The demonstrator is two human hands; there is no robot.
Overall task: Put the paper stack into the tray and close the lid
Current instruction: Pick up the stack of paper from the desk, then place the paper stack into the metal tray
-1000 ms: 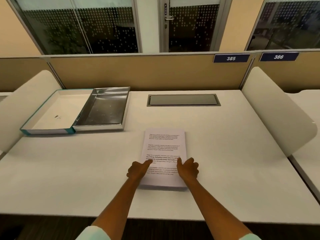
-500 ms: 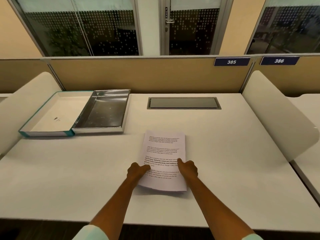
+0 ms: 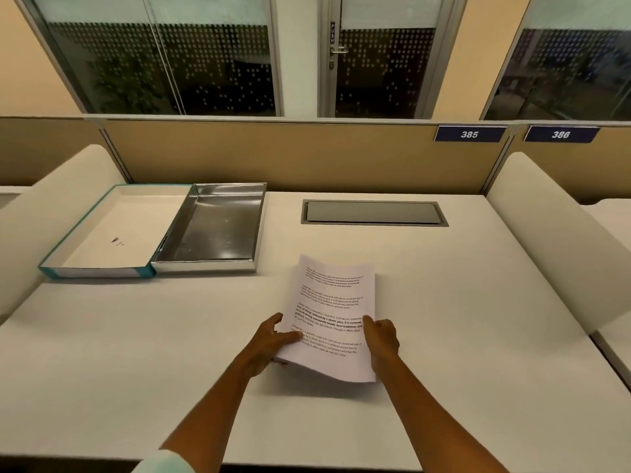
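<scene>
A white paper stack point(image 3: 333, 302) with printed text is held just above the desk, its near end lifted and bowed. My left hand point(image 3: 273, 341) grips its left edge and my right hand point(image 3: 382, 339) grips its right edge. At the far left stands the open box: a shiny metal tray point(image 3: 222, 264) lies empty, and its teal-edged white lid point(image 3: 99, 271) lies flat beside it on the left, touching it. The paper is to the right of and nearer than the tray.
A grey cable hatch point(image 3: 374, 213) is set into the white desk point(image 3: 478, 319) behind the paper. Cream curved dividers point(image 3: 553, 240) flank both sides. A tan partition point(image 3: 307, 155) closes the back.
The stack lay flat under both hands; now both hands hold its side edges and its near end has come up off the desk, curling slightly.
</scene>
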